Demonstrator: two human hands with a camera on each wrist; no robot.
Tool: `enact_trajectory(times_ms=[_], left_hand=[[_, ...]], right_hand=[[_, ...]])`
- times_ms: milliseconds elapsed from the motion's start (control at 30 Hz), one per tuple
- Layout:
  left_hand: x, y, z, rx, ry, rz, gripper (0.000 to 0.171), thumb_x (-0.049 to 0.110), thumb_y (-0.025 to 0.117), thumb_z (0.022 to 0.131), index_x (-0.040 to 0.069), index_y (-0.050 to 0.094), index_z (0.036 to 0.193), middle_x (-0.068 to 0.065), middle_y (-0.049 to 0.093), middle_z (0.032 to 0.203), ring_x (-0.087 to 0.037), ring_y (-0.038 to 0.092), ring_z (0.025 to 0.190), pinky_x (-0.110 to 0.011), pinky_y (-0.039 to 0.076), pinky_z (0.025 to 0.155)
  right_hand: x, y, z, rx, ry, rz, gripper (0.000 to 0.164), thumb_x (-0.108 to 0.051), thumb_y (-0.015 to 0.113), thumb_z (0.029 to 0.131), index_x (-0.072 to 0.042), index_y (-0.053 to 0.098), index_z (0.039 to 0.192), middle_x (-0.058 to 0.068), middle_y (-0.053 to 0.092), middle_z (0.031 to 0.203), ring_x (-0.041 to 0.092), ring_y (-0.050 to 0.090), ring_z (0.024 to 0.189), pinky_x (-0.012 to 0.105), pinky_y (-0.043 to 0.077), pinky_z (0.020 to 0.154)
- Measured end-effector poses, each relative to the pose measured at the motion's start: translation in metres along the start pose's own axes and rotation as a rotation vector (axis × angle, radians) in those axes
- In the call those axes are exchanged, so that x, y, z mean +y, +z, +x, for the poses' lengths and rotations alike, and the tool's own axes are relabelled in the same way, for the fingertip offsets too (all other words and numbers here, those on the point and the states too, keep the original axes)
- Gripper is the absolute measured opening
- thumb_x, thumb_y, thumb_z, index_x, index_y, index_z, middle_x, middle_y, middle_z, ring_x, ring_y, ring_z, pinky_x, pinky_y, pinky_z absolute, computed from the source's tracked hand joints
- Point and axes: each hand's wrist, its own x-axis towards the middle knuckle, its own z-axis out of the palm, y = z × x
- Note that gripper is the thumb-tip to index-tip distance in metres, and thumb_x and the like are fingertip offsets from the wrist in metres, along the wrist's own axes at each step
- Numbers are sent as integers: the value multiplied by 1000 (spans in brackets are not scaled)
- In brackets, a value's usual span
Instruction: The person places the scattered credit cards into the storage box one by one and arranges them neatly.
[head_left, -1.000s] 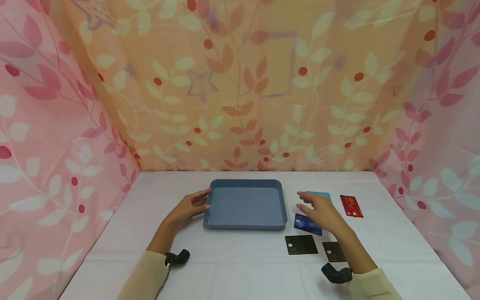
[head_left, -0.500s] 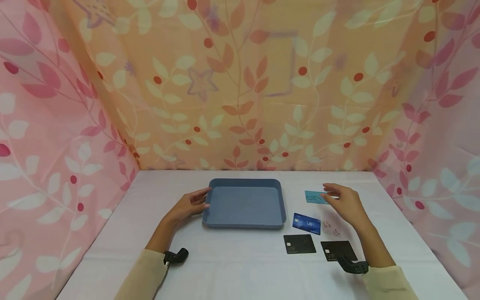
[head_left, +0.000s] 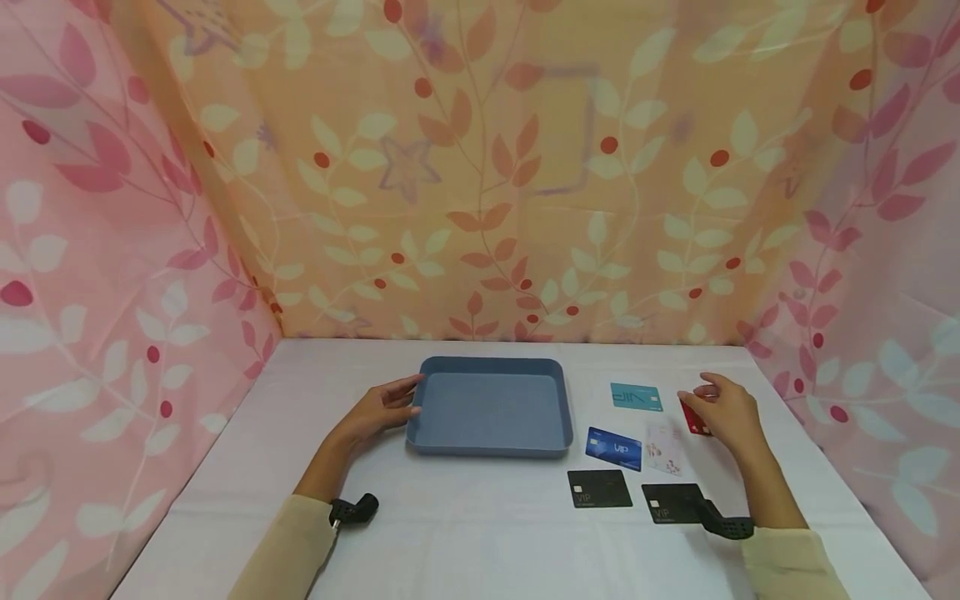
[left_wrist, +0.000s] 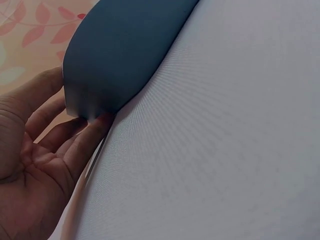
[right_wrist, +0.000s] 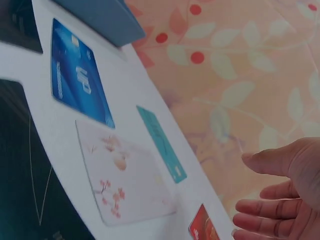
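Observation:
My left hand (head_left: pixel 382 408) touches the left side of a blue-grey rectangular tray (head_left: pixel 487 451). In the left wrist view, its fingertips (left_wrist: pixel 102 120) meet the tray wall (left_wrist: pixel 115 50) near the bottom edge. Over at the right, my right hand (head_left: pixel 727 412) hovers over a red card (head_left: pixel 694 419), partly covering it in the head view. Its fingers look loosely bent with nothing between them in the right wrist view, and the red card (right_wrist: pixel 203 225) lies below. Left of that hand are a teal card (head_left: pixel 636 397), a blue VIP card (head_left: pixel 613 448) and a white flower-printed card (head_left: pixel 663 450).
Two black VIP cards lie nearer the front, one black card (head_left: pixel 599 489) on the left and another black card (head_left: pixel 670 503) under the right wrist camera (head_left: pixel 726 523) in view. Patterned cloth (head_left: pixel 480 167) hangs behind and along both sides of the white table (head_left: pixel 450 533).
My right hand has moved rightward from over the teal and flower-printed cards to the red card. The cards those fingers covered now show. My left hand stays against the tray.

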Motion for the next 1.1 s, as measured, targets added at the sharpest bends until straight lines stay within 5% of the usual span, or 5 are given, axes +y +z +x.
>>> enact_trajectory(times_ms=[533,1100], left_hand=[[-1,-2,1,-16,0,-14,73,13,76,92,10,40,156,-15,30,163,-35,27,150,-32,47,106],[-1,0,1,-16,12,-23,74,13,77,92,8,40,156,-15,31,163,-35,29,149,-36,45,107]], right_hand=[[40,-3,4,-93,151,-142,76,-34,73,91,22,42,133,44,50,122,56,50,109,67,47,93],[36,-4,-1,-163,226,-243,81,-42,81,80,20,49,121,41,54,111,50,52,95,62,50,80]])
